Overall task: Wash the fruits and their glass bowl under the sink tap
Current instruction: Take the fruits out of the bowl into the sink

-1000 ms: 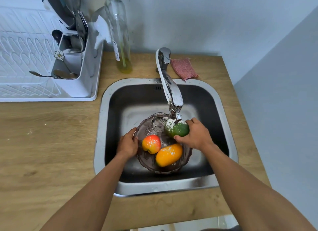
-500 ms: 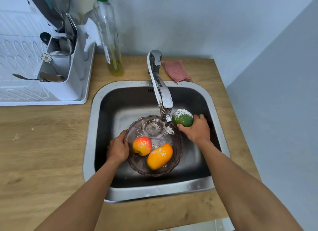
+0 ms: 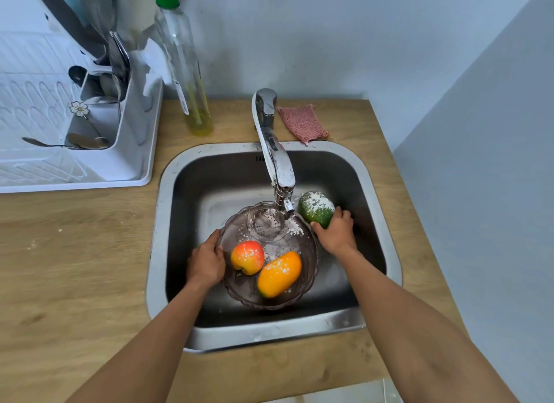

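Note:
A tinted glass bowl point(image 3: 308, 261) sits in the steel sink point(image 3: 168, 192), its far part under the chrome tap point(image 3: 277, 159). Inside it lie a red-yellow apple point(image 3: 247, 257) and an orange mango point(image 3: 278, 274), both dusted with white powder. My left hand point(image 3: 207, 263) grips the bowl's left rim. My right hand point(image 3: 335, 233) holds a green powder-dusted fruit point(image 3: 316, 208) outside the bowl, to the right of the spout. I cannot make out any water stream.
A white dish rack point(image 3: 75, 150) with cutlery stands at the back left on the wooden counter point(image 3: 75, 267). A green-capped glass bottle point(image 3: 183, 63) and a pink cloth point(image 3: 302, 122) sit behind the sink. A grey wall point(image 3: 479, 162) closes the right side.
My right hand carried the green fruit from under the spout, above the bowl, out to the right of the tap. My left hand stayed on the bowl's rim.

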`<state>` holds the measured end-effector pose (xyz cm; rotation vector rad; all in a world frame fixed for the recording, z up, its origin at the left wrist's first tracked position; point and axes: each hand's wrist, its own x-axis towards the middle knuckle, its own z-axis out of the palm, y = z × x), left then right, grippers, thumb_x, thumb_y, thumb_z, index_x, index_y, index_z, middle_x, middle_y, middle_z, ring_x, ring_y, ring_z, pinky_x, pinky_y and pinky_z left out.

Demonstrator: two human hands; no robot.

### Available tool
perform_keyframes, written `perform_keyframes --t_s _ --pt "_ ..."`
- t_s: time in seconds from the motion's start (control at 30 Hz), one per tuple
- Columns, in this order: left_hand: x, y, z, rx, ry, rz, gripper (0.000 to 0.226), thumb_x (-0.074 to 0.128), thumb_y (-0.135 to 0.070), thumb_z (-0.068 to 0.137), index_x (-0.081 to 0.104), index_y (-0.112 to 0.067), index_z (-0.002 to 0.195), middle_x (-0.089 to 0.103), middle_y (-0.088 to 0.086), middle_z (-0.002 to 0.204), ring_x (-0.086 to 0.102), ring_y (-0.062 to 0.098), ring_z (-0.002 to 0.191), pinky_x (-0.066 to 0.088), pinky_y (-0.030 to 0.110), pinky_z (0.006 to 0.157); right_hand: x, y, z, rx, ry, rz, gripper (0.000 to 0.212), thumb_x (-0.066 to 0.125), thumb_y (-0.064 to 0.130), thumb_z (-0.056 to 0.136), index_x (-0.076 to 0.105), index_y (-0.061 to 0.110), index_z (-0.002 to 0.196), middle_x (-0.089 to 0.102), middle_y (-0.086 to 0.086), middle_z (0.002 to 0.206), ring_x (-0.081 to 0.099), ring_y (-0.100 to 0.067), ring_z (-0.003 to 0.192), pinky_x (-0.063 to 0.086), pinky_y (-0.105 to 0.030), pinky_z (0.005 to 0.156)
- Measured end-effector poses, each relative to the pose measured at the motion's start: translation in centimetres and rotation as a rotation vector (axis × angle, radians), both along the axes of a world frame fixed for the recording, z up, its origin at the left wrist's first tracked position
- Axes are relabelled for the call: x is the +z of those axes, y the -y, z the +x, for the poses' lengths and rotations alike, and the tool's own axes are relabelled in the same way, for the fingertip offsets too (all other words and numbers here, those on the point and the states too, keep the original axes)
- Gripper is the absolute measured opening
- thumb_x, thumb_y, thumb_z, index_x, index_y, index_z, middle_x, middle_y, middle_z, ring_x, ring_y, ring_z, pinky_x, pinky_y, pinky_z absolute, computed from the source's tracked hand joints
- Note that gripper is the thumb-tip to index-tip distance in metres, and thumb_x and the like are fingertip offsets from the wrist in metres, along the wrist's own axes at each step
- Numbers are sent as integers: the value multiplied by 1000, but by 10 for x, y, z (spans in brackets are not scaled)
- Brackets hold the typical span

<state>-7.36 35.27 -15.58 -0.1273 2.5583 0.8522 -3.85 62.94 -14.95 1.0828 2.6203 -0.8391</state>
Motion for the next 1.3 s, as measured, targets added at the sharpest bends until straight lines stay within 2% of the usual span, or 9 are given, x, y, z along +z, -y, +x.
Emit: perform_keyframes --t_s 0.13,0.2,0.43,0.53,0.63,0.73,0.83,1.03,1.3 --pt "6 -2 2 19 3 16 46 42 -17 101 42 -25 146 59 17 134 54 41 122 43 46 104 9 -4 4 -15 6 -94 83 62 26 91 13 -2 152 18 -20 156 20 -35 145 22 -41 117" --pt "11 -3 4 21 4 26 46 42 -16 101 42 -24 146 58 16 136 53 40 123 42 45 104 15 -4 11 18 -31 -57 78 59 21 93 14 -1 152 20 -18 156 21 -33 145 23 -41 117" --pt "14 -2 5 38 32 43 46 41 -14 100 43 -24 145 57 17 137 50 40 125 40 44 107 35 7 44 281 -233 69 51 56 18 93 43 6 140 48 -11 134 43 -27 127 41 -39 105" --pt "16 -4 5 36 41 39 47 39 -15 101 41 -26 146 55 17 138 47 40 126 39 43 107 38 22 53 494 -71 2 53 57 28 93 42 14 142 49 -8 136 43 -25 128 40 -41 106" --pt "16 -3 5 29 42 43 47 38 -15 101 40 -26 146 54 18 138 47 41 127 39 43 106 33 41 58 770 105 113 67 62 33 88 34 25 148 39 -3 148 34 -27 133 35 -40 110" --pt "16 -3 4 29 53 55 48 39 -15 101 40 -27 147 53 19 139 47 41 127 40 44 107 27 59 59 909 233 168 80 68 33 82 29 25 150 31 -3 154 25 -30 139 28 -42 115" --pt "17 -3 4 22 42 71 47 39 -15 100 42 -27 146 54 18 138 50 41 125 41 44 106 25 73 54 958 293 227 83 70 32 82 26 23 151 27 -3 157 25 -32 139 24 -42 115" --pt "13 -1 3 25 33 68 47 39 -15 100 42 -28 146 56 16 137 53 40 122 44 42 103 21 88 41 991 369 295 84 75 36 75 33 27 147 38 -5 144 33 -34 129 30 -44 108" --pt "11 -1 0 35 39 40 48 40 -16 99 43 -30 145 56 15 138 53 40 122 44 42 101 60 42 28 870 140 461 78 70 43 77 35 26 144 44 -5 138 37 -28 126 31 -42 105"
